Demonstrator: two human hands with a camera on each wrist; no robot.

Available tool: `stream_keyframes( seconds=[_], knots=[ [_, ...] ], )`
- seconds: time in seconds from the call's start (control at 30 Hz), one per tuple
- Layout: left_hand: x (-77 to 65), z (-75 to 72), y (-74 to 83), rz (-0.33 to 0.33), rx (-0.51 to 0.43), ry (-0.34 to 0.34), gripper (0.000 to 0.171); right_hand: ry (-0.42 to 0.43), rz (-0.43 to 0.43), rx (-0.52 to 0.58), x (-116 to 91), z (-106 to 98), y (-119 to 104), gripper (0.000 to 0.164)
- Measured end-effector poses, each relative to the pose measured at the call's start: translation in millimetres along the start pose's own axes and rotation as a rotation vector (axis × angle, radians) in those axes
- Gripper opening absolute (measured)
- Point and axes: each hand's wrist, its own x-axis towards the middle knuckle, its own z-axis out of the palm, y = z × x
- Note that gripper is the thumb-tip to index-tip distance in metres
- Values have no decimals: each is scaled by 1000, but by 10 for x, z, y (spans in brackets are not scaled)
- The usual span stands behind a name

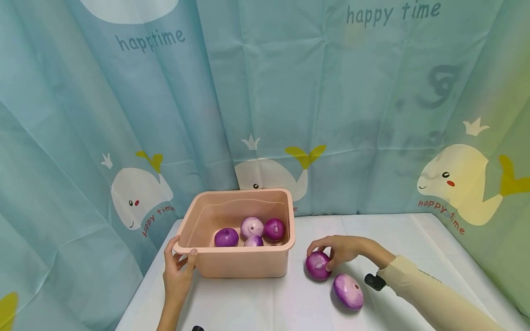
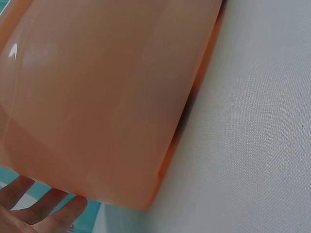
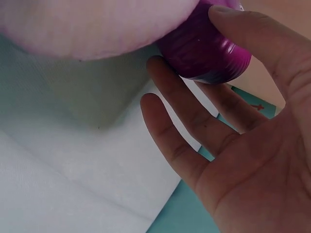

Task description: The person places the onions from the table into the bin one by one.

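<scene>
A pink plastic bin stands on the white table with several purple onions inside. My left hand holds its near left corner, thumb at the front rim and fingers along the left side. In the left wrist view, the fingers lie against the wall of the bin. To the right of the bin, my right hand grips a dark purple onion between thumb and fingers. Closer to me lies a paler purple-and-white onion, which fills the top left of the right wrist view.
The white tabletop runs back to a blue curtain printed with whales. The back of the bin stands close to this curtain. A black wrist device sits at my right sleeve.
</scene>
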Motion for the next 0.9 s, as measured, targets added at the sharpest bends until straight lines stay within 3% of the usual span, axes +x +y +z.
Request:
stream_keyframes(
  seconds=[0.27,0.63,0.9],
  knots=[
    [9,1,-25,5,9,10,64,60,-2,-34,-25,-41,-18,51],
    [5,-3,-17,28,5,16,64,201,-83,-31,-170,-433,-192,49],
    [6,0,-28,26,8,19,64,400,-133,-105,-218,-700,-279,46]
  ],
)
